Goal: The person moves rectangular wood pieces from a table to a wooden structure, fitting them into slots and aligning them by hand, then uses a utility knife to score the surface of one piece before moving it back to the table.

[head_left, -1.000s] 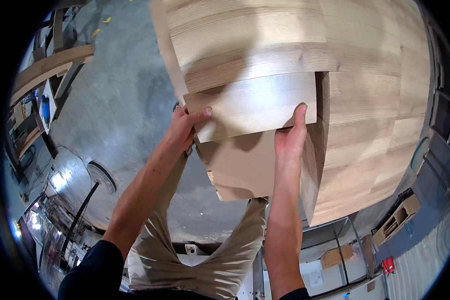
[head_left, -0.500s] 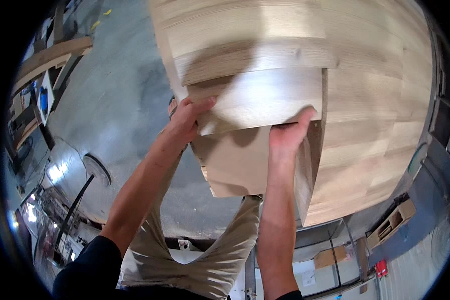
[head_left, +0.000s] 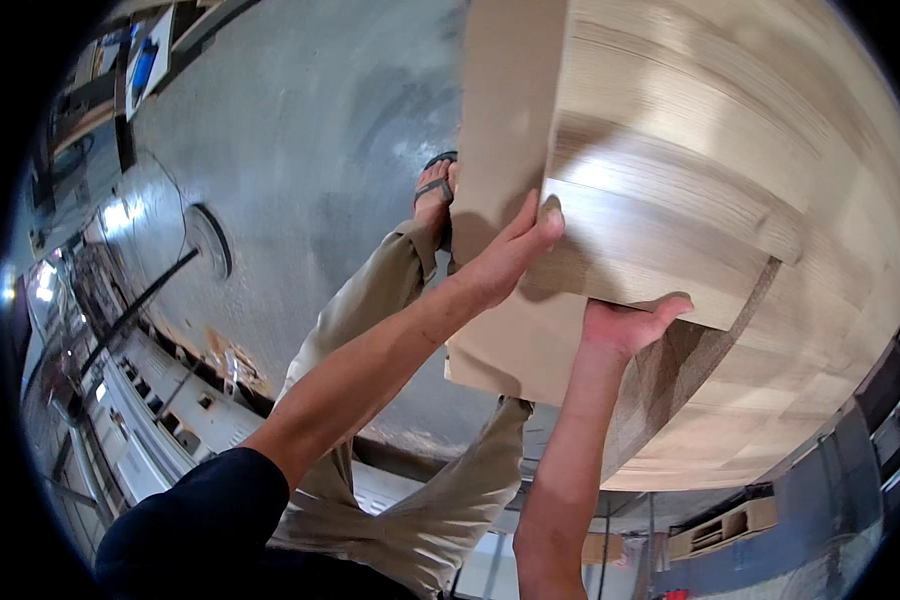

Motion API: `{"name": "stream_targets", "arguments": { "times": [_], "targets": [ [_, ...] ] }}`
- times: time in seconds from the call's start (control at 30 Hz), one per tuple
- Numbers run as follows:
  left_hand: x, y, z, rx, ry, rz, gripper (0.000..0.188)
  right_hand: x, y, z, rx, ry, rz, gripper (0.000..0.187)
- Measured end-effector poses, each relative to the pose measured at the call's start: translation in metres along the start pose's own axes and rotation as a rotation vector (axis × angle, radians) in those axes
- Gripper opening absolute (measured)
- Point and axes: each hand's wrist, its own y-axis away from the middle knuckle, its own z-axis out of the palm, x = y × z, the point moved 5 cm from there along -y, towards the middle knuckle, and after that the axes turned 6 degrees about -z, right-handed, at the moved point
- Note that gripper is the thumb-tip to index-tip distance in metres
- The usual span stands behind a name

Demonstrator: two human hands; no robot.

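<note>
Both hands are on a pale wood-grain panel (head_left: 660, 240) set in the gap of a larger light-wood furniture piece (head_left: 810, 340). My left hand (head_left: 515, 250) lies at the panel's left edge, its thumb and fingers around the corner beside a plain tan side board (head_left: 508, 90). Under the panel's near edge is my right hand (head_left: 630, 325), palm up, thumb stretched to the right along that edge; its other fingers are hidden below. A flat tan board (head_left: 525, 350) shows below the panel, between my forearms.
Grey floor (head_left: 300, 120) extends to the left, with a round-based stand (head_left: 208, 243) on it. My sandalled foot (head_left: 435, 190) is beside the tan side board. Racks with a blue item (head_left: 144, 65) stand far left; a wooden box (head_left: 725, 528) lies at lower right.
My view has turned, so the furniture sits further right and its tan left side now shows. My left hand has moved from the panel's near-left top to its left edge. Both hands stay on the panel.
</note>
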Motion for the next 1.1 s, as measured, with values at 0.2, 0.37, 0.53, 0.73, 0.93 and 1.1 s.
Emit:
{"name": "stream_targets", "arguments": {
  "times": [0.2, 0.37, 0.53, 0.73, 0.93, 1.1],
  "targets": [
    [-0.002, -0.018, -0.028, 0.133, 0.046, -0.001, 0.080, -0.001, 0.005, -0.009, 0.185, 0.122, 0.040, 0.100],
    [-0.011, -0.042, -0.029, 0.288, 0.036, -0.121, 0.080, 0.000, 0.005, -0.007, 0.095, 0.217, 0.017, 0.098],
    [-0.024, -0.040, -0.035, 0.112, 0.186, -0.141, 0.090, 0.003, 0.007, -0.001, 0.193, 0.247, 0.041, 0.095],
    [-0.033, -0.014, -0.028, 0.190, -0.011, 0.145, 0.078, -0.001, 0.008, 0.002, 0.199, 0.280, 0.020, 0.089],
    [-0.015, 0.000, -0.008, 0.124, -0.286, 0.223, 0.093, 0.003, 0.024, 0.006, 0.305, 0.175, 0.212, 0.074],
    [-0.019, -0.003, -0.006, 0.130, -0.323, 0.249, 0.098, 0.001, 0.029, 0.014, 0.372, 0.096, 0.214, 0.068]
  ]
}}
